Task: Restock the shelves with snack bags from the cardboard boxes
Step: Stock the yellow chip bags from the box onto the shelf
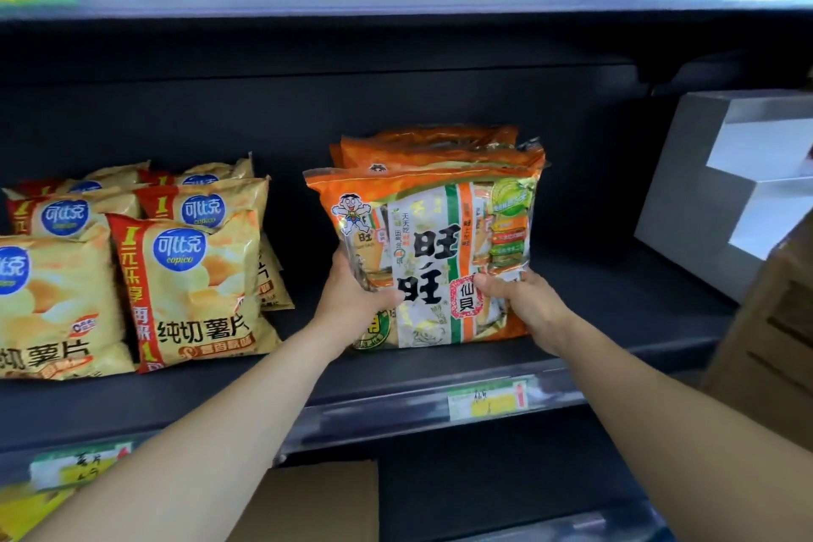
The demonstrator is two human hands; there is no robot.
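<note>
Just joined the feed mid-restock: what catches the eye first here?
The big orange snack bag at the middle of the dark shelf, gripped low by the left hand and right hand, with more orange bags standing behind it. To its left stand rows of yellow chip bags.

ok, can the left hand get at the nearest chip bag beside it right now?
Probably not while loaded: the left hand has its grip on the orange cracker bag. The path to the nearest chip bag looks free, with only bare shelf between them.
</note>
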